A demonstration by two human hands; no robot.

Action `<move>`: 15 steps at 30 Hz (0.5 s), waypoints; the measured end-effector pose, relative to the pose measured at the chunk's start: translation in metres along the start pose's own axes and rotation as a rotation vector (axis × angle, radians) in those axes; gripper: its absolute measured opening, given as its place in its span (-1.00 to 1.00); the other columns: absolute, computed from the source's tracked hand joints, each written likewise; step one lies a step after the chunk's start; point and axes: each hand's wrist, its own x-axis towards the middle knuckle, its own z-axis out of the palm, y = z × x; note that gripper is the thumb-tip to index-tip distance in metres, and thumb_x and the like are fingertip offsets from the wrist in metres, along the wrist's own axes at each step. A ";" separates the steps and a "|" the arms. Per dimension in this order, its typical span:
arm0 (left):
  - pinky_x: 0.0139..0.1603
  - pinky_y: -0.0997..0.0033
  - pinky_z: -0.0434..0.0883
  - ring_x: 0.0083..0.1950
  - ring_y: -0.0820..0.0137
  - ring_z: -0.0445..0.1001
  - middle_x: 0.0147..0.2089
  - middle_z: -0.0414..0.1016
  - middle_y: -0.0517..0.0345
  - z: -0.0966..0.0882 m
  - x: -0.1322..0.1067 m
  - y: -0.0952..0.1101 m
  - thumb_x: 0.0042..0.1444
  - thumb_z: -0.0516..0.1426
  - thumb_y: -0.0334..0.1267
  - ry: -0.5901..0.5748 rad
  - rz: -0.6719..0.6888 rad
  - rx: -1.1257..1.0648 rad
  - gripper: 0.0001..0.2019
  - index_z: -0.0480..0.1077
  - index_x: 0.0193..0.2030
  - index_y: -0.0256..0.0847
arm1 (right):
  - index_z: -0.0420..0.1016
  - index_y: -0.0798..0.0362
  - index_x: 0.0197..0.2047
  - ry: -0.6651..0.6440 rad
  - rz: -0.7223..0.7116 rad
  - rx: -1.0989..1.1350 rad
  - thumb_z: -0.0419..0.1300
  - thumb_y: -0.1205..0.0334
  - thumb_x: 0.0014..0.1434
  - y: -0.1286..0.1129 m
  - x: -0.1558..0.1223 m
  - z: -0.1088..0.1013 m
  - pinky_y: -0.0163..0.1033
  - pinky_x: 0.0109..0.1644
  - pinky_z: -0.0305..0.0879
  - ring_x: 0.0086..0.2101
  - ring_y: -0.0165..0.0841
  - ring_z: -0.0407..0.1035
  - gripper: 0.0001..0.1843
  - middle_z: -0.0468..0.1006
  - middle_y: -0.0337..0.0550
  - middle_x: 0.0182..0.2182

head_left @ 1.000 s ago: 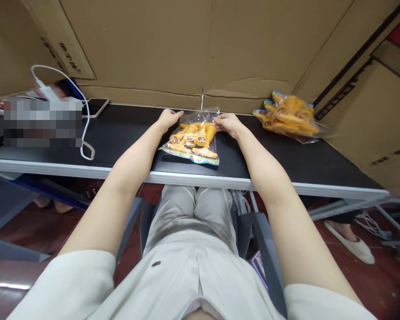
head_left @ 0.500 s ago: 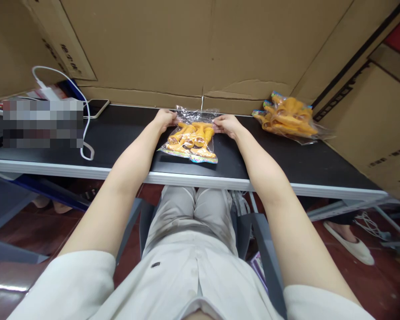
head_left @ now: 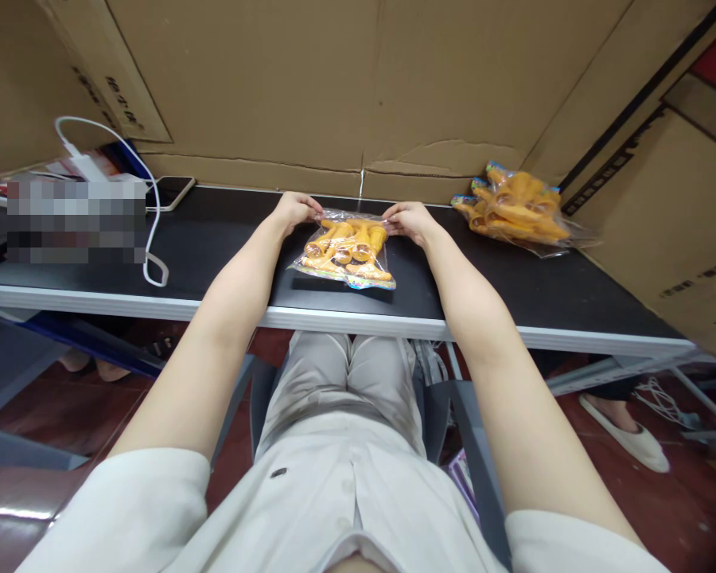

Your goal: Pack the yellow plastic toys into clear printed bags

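Observation:
A clear plastic bag of orange toy pieces [head_left: 346, 253] lies on the black table [head_left: 227, 255] in front of me. My left hand [head_left: 295, 210] pinches the bag's far left corner with closed fingers. At the far right corner my right hand [head_left: 406, 220] pinches the top edge the same way. The bag's top flap lies folded down flat between my two hands.
A pile of similar filled bags [head_left: 516, 211] sits at the table's back right. A phone [head_left: 170, 191] and a white cable [head_left: 149, 207] lie at the back left. Cardboard walls [head_left: 358, 87] close in the table behind and to the right. A person's slippered foot [head_left: 626, 434] shows under the table.
The bag's top flap, which stood up a second ago, now lies folded down. Both hands stayed at the bag's far corners, and the bag shifted slightly.

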 end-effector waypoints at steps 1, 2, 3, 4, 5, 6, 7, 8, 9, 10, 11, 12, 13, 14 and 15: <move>0.06 0.32 0.61 -0.35 0.39 0.59 -0.56 0.48 0.24 0.000 0.001 -0.001 -0.12 0.22 -0.64 0.001 0.018 0.047 -0.75 0.44 -0.59 -0.21 | 0.45 0.13 -0.52 -0.002 -0.031 -0.048 0.05 0.75 0.20 0.002 0.002 0.000 -0.38 -0.33 0.46 -0.57 -0.48 0.43 -0.57 0.49 -0.23 -0.64; 0.07 0.31 0.60 -0.34 0.37 0.59 -0.56 0.48 0.24 0.000 0.001 -0.002 -0.13 0.22 -0.64 -0.003 0.040 0.092 -0.75 0.44 -0.60 -0.20 | 0.46 0.13 -0.53 -0.005 -0.068 -0.098 0.05 0.77 0.16 0.003 0.004 0.000 -0.39 -0.32 0.44 -0.57 -0.49 0.41 -0.57 0.49 -0.23 -0.64; 0.08 0.30 0.59 -0.33 0.36 0.60 -0.56 0.49 0.24 0.000 0.001 -0.003 -0.13 0.21 -0.65 -0.010 0.065 0.135 -0.74 0.45 -0.59 -0.19 | 0.47 0.13 -0.55 -0.009 -0.105 -0.144 0.05 0.78 0.14 0.004 0.006 -0.001 -0.40 -0.32 0.42 -0.57 -0.50 0.40 -0.57 0.48 -0.24 -0.64; 0.09 0.30 0.59 -0.31 0.35 0.60 -0.56 0.50 0.23 0.000 0.001 -0.003 -0.14 0.19 -0.65 -0.017 0.093 0.176 -0.74 0.45 -0.59 -0.18 | 0.47 0.13 -0.56 -0.015 -0.134 -0.179 0.05 0.77 0.13 0.004 0.008 -0.001 -0.41 -0.32 0.41 -0.57 -0.50 0.39 -0.57 0.48 -0.24 -0.64; 0.09 0.31 0.58 -0.29 0.33 0.61 -0.55 0.51 0.21 -0.001 0.000 -0.003 -0.15 0.17 -0.65 -0.026 0.123 0.214 -0.74 0.47 -0.58 -0.18 | 0.47 0.13 -0.57 -0.024 -0.149 -0.201 0.04 0.75 0.14 0.004 0.009 -0.002 -0.42 -0.33 0.39 -0.57 -0.50 0.38 -0.57 0.49 -0.23 -0.64; 0.10 0.31 0.57 -0.26 0.31 0.61 -0.53 0.52 0.20 -0.001 0.000 -0.003 -0.16 0.15 -0.64 -0.034 0.150 0.251 -0.75 0.48 -0.57 -0.17 | 0.47 0.12 -0.58 -0.035 -0.152 -0.209 0.03 0.71 0.18 0.004 0.010 -0.002 -0.42 -0.34 0.38 -0.57 -0.49 0.38 -0.56 0.49 -0.21 -0.64; 0.11 0.30 0.57 -0.23 0.28 0.62 -0.52 0.53 0.17 -0.001 0.000 -0.002 -0.16 0.14 -0.62 -0.041 0.173 0.284 -0.75 0.49 -0.56 -0.17 | 0.46 0.11 -0.59 -0.044 -0.147 -0.210 0.03 0.66 0.23 0.004 0.010 -0.003 -0.40 -0.34 0.39 -0.57 -0.48 0.39 -0.54 0.49 -0.19 -0.64; 0.13 0.29 0.57 -0.20 0.26 0.62 -0.51 0.54 0.15 -0.002 0.000 -0.002 -0.17 0.14 -0.60 -0.047 0.186 0.313 -0.77 0.50 -0.54 -0.17 | 0.45 0.10 -0.60 -0.052 -0.143 -0.210 0.03 0.60 0.29 0.004 0.010 -0.003 -0.39 -0.34 0.40 -0.56 -0.46 0.40 -0.53 0.49 -0.18 -0.64; 0.14 0.27 0.56 -0.17 0.23 0.63 -0.50 0.55 0.13 -0.002 0.001 -0.001 -0.17 0.14 -0.56 -0.052 0.191 0.334 -0.79 0.50 -0.53 -0.16 | 0.44 0.09 -0.60 -0.055 -0.148 -0.213 0.05 0.55 0.34 0.004 0.009 -0.003 -0.36 -0.33 0.42 -0.56 -0.45 0.40 -0.52 0.49 -0.17 -0.63; 0.16 0.25 0.56 -0.15 0.20 0.63 -0.48 0.56 0.10 -0.002 0.001 0.001 -0.16 0.14 -0.53 -0.057 0.194 0.348 -0.81 0.51 -0.52 -0.16 | 0.44 0.08 -0.59 -0.053 -0.163 -0.222 0.10 0.49 0.37 0.004 0.008 -0.003 -0.34 -0.31 0.45 -0.55 -0.44 0.40 -0.53 0.49 -0.17 -0.63; 0.17 0.24 0.55 -0.12 0.18 0.63 -0.45 0.58 0.08 -0.001 0.002 0.002 -0.14 0.14 -0.49 -0.062 0.197 0.362 -0.83 0.52 -0.50 -0.17 | 0.42 0.07 -0.58 -0.046 -0.184 -0.237 0.18 0.45 0.38 0.005 0.008 -0.002 -0.31 -0.28 0.48 -0.55 -0.43 0.40 -0.55 0.49 -0.19 -0.62; 0.20 0.23 0.53 -0.10 0.16 0.63 -0.42 0.60 0.04 -0.001 0.002 0.003 -0.11 0.14 -0.45 -0.067 0.204 0.381 -0.85 0.53 -0.48 -0.17 | 0.41 0.06 -0.57 -0.039 -0.204 -0.252 0.27 0.42 0.35 0.006 0.007 -0.002 -0.29 -0.26 0.50 -0.55 -0.43 0.39 -0.58 0.48 -0.21 -0.62; 0.23 0.21 0.52 -0.06 0.14 0.63 -0.37 0.62 0.01 -0.002 0.003 0.005 -0.07 0.13 -0.42 -0.074 0.214 0.410 -0.85 0.54 -0.45 -0.19 | 0.39 0.04 -0.55 -0.035 -0.219 -0.263 0.36 0.40 0.30 0.006 0.007 -0.001 -0.28 -0.26 0.51 -0.54 -0.43 0.39 -0.59 0.47 -0.24 -0.63; 0.26 0.18 0.49 -0.02 0.11 0.62 -0.32 0.64 -0.02 -0.002 0.002 0.007 -0.05 0.13 -0.40 -0.081 0.235 0.441 -0.85 0.56 -0.42 -0.21 | 0.38 0.03 -0.54 -0.036 -0.224 -0.263 0.43 0.41 0.24 0.007 0.006 -0.001 -0.29 -0.28 0.51 -0.54 -0.43 0.39 -0.60 0.46 -0.27 -0.63; 0.30 0.14 0.46 0.03 0.08 0.61 -0.25 0.66 -0.04 -0.002 0.002 0.009 -0.02 0.14 -0.37 -0.089 0.265 0.478 -0.82 0.59 -0.36 -0.23 | 0.36 0.03 -0.52 -0.039 -0.217 -0.253 0.48 0.43 0.19 0.007 0.005 -0.001 -0.31 -0.30 0.50 -0.54 -0.43 0.40 -0.59 0.46 -0.29 -0.63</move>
